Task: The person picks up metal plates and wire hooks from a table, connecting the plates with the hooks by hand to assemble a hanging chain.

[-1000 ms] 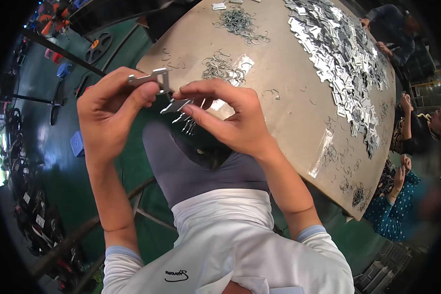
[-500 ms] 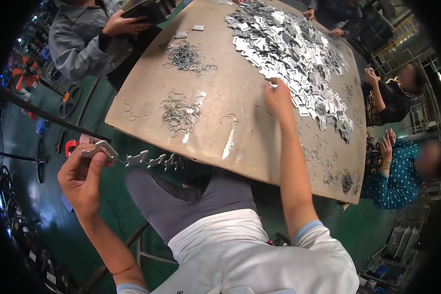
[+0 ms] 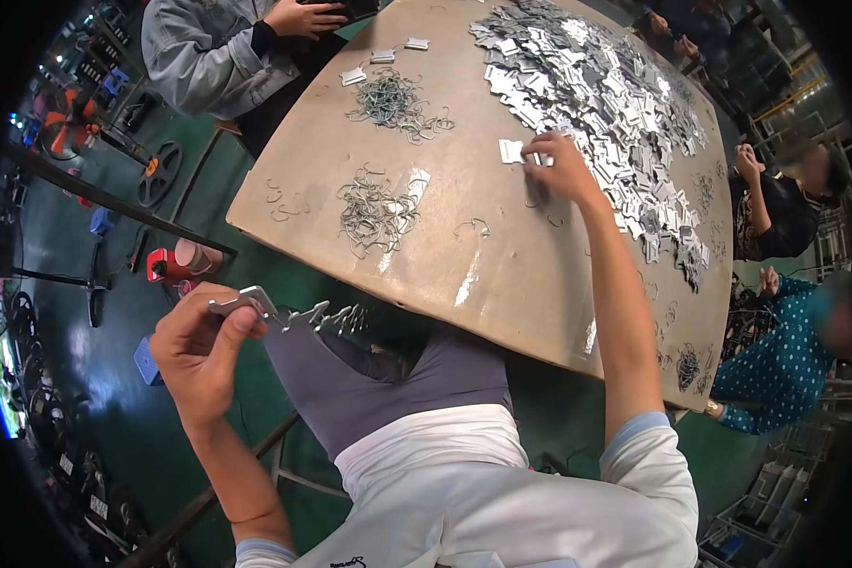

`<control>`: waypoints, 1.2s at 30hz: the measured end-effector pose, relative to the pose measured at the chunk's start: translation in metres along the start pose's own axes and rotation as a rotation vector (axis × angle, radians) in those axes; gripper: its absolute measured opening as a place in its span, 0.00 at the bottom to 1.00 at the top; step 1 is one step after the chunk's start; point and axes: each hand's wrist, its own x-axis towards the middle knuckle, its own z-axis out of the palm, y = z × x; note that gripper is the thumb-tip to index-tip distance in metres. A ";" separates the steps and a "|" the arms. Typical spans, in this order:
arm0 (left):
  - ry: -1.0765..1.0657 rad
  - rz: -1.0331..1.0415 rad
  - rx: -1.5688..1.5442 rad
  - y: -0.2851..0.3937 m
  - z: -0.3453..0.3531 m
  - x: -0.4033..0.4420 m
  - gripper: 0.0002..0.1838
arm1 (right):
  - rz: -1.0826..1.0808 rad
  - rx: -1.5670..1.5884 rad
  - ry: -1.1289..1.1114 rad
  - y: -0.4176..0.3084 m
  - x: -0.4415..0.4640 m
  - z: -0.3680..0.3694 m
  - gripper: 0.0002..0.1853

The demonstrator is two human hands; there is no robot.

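Note:
My left hand (image 3: 199, 352) is raised off the table's near left edge, its thumb and fingers closed on a bent metal bracket (image 3: 246, 301). From that bracket a string of similar brackets (image 3: 320, 317) trails to the right, over my lap; its far end is blurred. At the left border of a big heap of metal plates (image 3: 587, 104), my right hand (image 3: 568, 172) has its fingers bent over a flat metal plate (image 3: 511, 152). The fingers cover part of this plate. Small wire hooks (image 3: 555, 221) lie just below that hand.
The table (image 3: 293, 170) carries two piles of wire hooks, one nearer (image 3: 374, 210) and one farther (image 3: 388, 99). Several loose plates (image 3: 383, 57) lie beyond them. A person in a grey jacket (image 3: 208, 57) stands at the far left; other people are along the right side.
My right hand has drawn a plate out from the heap's edge toward the left. The left hand still grips its bracket, and the string hangs slightly differently. The whole view has shifted.

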 end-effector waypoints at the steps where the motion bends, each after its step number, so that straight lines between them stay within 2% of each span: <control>1: -0.004 -0.003 -0.001 -0.001 -0.001 0.000 0.04 | -0.029 0.032 -0.048 -0.016 -0.005 0.002 0.18; 2: -0.006 -0.007 -0.003 -0.001 -0.002 -0.001 0.03 | -0.058 0.065 -0.099 -0.028 -0.008 0.004 0.18; 3: -0.009 -0.012 -0.006 -0.003 -0.003 -0.001 0.03 | -0.194 0.064 -0.017 -0.032 -0.010 0.014 0.16; 6: -0.020 -0.022 -0.002 -0.005 -0.004 -0.003 0.05 | 0.008 0.189 -0.276 -0.094 -0.026 -0.004 0.14; 10: -0.033 -0.020 0.016 -0.006 -0.002 -0.004 0.08 | -0.212 0.101 -0.371 -0.122 -0.038 0.008 0.13; 14: -0.026 -0.025 0.006 -0.009 0.001 -0.007 0.07 | -0.238 -0.099 -0.401 -0.123 -0.038 0.017 0.11; 17: -0.017 -0.036 -0.023 -0.010 0.000 -0.009 0.04 | -0.124 -0.165 -0.303 -0.116 -0.038 0.018 0.11; 20: -0.021 -0.031 -0.032 -0.011 0.001 -0.010 0.04 | -0.094 -0.040 -0.349 -0.116 -0.038 0.005 0.11; 23: -0.027 -0.031 -0.048 -0.012 0.005 -0.010 0.04 | -0.243 0.042 -0.373 -0.134 -0.043 0.004 0.10; 27: -0.039 -0.046 -0.044 -0.010 0.009 -0.008 0.04 | -0.316 -0.088 -0.432 -0.145 -0.039 0.019 0.09; 30: -0.048 -0.058 -0.048 -0.008 0.011 -0.009 0.04 | -0.301 -0.166 -0.512 -0.143 -0.032 0.029 0.11; 33: -0.059 -0.060 -0.058 -0.008 0.013 -0.008 0.04 | -0.230 -0.071 -0.445 -0.139 -0.026 0.024 0.09; 36: -0.062 -0.072 -0.059 -0.007 0.015 -0.011 0.04 | 0.014 0.308 -0.308 -0.128 -0.013 -0.002 0.08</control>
